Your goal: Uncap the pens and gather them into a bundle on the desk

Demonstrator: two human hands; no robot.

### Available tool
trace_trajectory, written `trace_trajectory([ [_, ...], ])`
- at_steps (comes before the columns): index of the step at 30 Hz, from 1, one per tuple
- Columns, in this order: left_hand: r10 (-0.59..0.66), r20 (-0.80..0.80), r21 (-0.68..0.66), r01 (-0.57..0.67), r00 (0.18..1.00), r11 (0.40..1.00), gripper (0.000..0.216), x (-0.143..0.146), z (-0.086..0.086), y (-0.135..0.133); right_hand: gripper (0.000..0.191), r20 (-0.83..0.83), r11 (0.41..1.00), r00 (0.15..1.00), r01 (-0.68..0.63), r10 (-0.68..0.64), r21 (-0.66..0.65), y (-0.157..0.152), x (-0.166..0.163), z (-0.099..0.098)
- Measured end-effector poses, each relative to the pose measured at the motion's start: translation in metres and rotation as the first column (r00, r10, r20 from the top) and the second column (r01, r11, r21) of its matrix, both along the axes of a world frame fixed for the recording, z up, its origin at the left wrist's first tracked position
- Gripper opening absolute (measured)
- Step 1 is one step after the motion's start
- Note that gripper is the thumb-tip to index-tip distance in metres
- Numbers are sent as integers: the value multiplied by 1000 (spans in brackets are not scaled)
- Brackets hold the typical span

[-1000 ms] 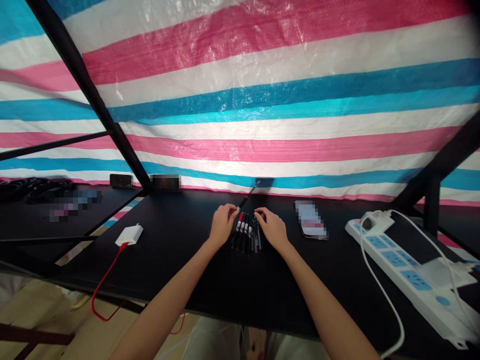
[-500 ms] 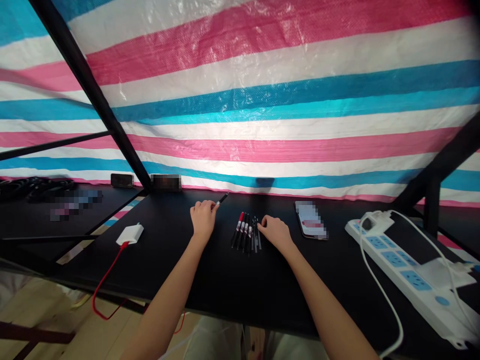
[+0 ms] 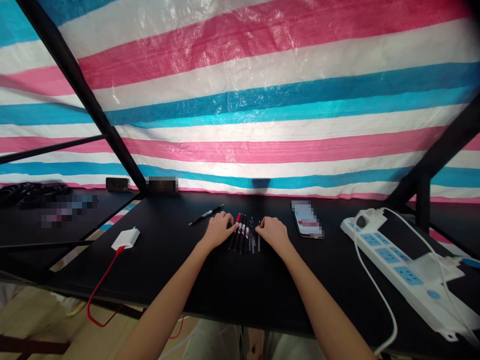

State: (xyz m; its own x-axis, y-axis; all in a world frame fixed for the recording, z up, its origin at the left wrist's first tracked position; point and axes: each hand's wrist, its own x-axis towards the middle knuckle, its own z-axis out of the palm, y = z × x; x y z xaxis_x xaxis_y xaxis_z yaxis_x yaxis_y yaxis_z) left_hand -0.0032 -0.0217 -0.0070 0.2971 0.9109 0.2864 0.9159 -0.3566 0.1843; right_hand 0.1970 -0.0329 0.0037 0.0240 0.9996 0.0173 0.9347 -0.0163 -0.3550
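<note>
A row of several pens (image 3: pixel 242 232), one with a red cap, lies side by side on the black table. Thin clear pen refills (image 3: pixel 252 237) lie along the row's right side. My left hand (image 3: pixel 219 231) is at the row's left edge, its thumb touching the red-capped pen and its fingers curved but apart. On the other side, my right hand (image 3: pixel 273 232) has thumb and fingertips pinched at the top of one refill (image 3: pixel 258 243), which stands slightly apart from the others. A single black pen (image 3: pixel 206 215) rests at a slant beyond my left hand.
A phone (image 3: pixel 307 219) lies right of my right hand. Farther right is a white power strip (image 3: pixel 397 272) with cables. A white charger (image 3: pixel 126 239) with a red cable sits at left. Black metal bars (image 3: pixel 86 100) and a striped tarp (image 3: pixel 240 110) stand behind the table.
My left hand has let go of the black pen, which now lies on the table, and has moved right to the row. My right hand has shifted one refill slightly away from the rest.
</note>
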Motion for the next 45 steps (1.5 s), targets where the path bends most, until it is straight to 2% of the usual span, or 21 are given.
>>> trace_trajectory([
  [3,-27,-8,-98,26,1000,995,31,-7,0,3,18,69,1000,997,17,-18,10,0,5,1],
  [5,-13,-74,-112,4,997,994,25,-12,0,6,18,116,999,993,23,-26,30,1,7,1],
  [8,56,-170,-33,-62,984,998,22,-14,-2,8,20,173,998,985,16,-27,68,0,7,-2],
  [11,95,-179,51,-88,979,995,28,-11,-3,9,20,190,997,981,21,-35,74,0,5,-5],
  [14,91,-171,89,-77,981,993,32,-5,-2,7,24,92,999,995,28,-31,44,3,3,-7],
  [16,77,-162,95,-62,984,994,34,-1,1,5,35,-126,1000,992,-5,5,-1,6,2,-8],
  [17,65,-153,91,-52,986,994,35,2,2,4,43,-285,999,958,-36,29,-19,8,2,-8],
  [18,51,-141,87,-39,989,995,36,4,4,2,49,-456,997,888,-71,52,-24,10,2,-8],
  [20,22,-108,78,-13,994,997,36,9,6,-1,56,-749,993,658,-115,82,8,12,1,-8],
  [21,11,-89,78,-4,996,997,35,11,7,-3,56,-842,993,532,-116,87,29,13,1,-8],
  [23,-7,-54,82,12,998,997,35,14,8,-6,52,-938,994,338,-100,76,44,15,2,-9],
  [24,-16,-38,83,19,999,996,34,15,9,-7,50,-958,995,279,-93,65,41,16,2,-10],
  [27,-55,4,82,54,999,995,33,15,10,-9,47,-980,999,195,-44,39,31,19,6,-13],
  [31,-70,7,91,69,998,993,31,14,10,-8,46,-987,1000,159,9,26,28,22,10,-15],
  [38,-104,-24,97,106,994,990,31,14,13,-9,46,-977,1000,212,-11,19,17,21,11,-13],
  [45,-143,-56,94,148,988,984,31,15,12,-11,40,-979,1000,201,28,-20,-15,22,13,-13],
])
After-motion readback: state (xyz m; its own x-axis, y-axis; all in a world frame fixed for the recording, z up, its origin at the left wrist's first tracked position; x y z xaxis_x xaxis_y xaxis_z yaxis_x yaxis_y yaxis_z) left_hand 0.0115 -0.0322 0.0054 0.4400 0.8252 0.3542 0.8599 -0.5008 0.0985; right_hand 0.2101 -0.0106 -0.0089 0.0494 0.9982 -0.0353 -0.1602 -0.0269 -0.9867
